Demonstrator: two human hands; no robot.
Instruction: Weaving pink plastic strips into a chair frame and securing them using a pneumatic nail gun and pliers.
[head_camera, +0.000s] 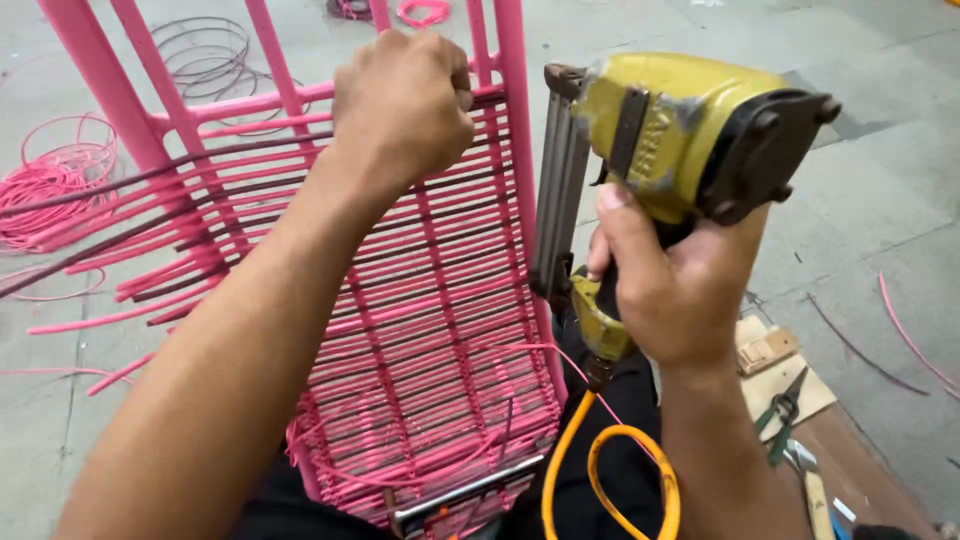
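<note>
Clenched left hand (402, 100) grips weave on frame (520, 150); right hand (675, 285) grasps nailer (680, 130). Lower weave done, top unwoven.

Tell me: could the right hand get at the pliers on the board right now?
Probably not yet. The right hand is wrapped around the yellow nail gun, so it is full. The pliers lie uncovered on the wooden board, just beside that wrist, with nothing between.

Your left hand (402, 105) sits on the woven frame (420, 330); nail gun (665, 150) in your right hand (675, 280), just right of it; pliers (782, 412) lower right on the floor.
</note>
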